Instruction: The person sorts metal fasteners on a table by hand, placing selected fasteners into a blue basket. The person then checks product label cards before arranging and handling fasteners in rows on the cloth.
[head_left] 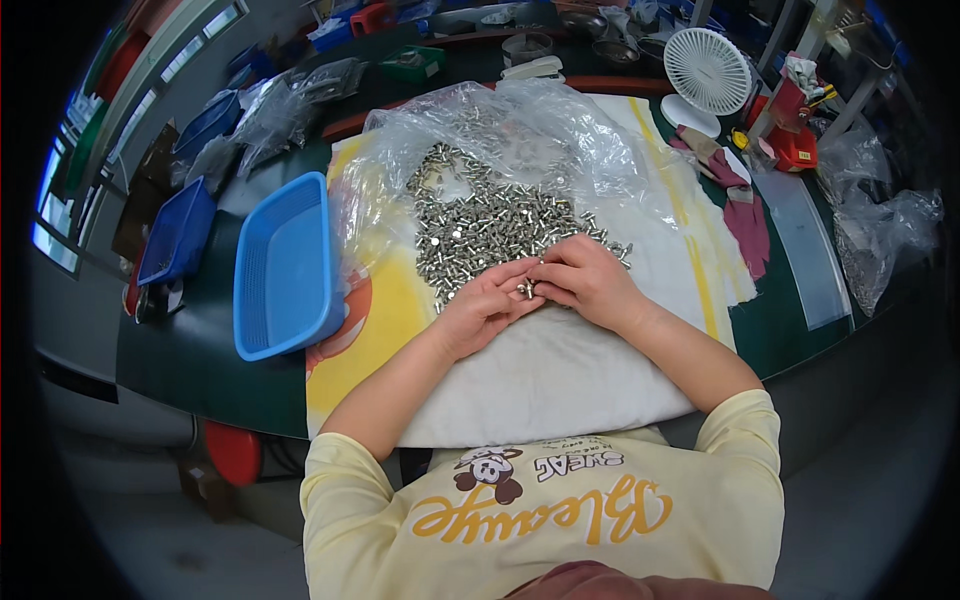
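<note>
A broad heap of small silvery metal screws with flat round heads lies on a white cloth in front of me. At the heap's near edge, my left hand is cupped palm up with a few screws in its fingers. My right hand meets it from the right, thumb and fingers pinched together over those screws. Its fingertips touch the left fingers, and exactly what they pinch is partly hidden. Behind and around the heap spreads a crumpled clear plastic bag.
To the left stands a light blue plastic basket, with a darker blue bin beyond it. A white fan, a red bin, a maroon cloth and a clear plastic sheet are on the right of the green table.
</note>
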